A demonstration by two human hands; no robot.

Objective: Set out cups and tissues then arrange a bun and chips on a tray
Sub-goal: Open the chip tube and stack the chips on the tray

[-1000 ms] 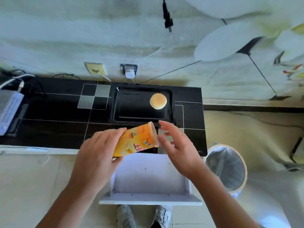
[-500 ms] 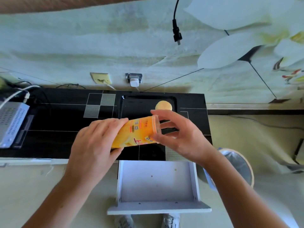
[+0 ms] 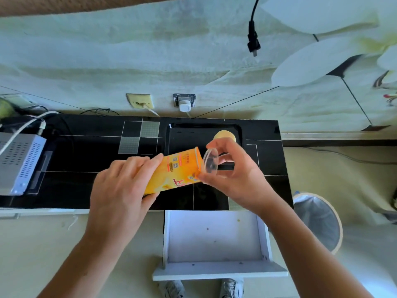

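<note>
Gripping orange chips can [image 3: 171,171] round its lower half, left hand [image 3: 120,183] — fingers wrapped over top, thumb underneath; can tilted, open mouth up and to the right, held above black counter [image 3: 86,160]. Pinching clear plastic lid [image 3: 211,161] at can's mouth, right hand [image 3: 238,175] — thumb below, fingers arched over; lid tipped off the rim, touching only near its lower edge. Both forearms reaching in from bottom of frame, wrists above counter's front edge. Bun [image 3: 225,135] on black tray [image 3: 182,136] at back of counter, partly hidden behind right fingers. White drawer [image 3: 214,237] pulled out below counter, between the arms. Lined bin [image 3: 318,220] on floor to the right. Grey box [image 3: 20,162] with cables at counter's left end.
</note>
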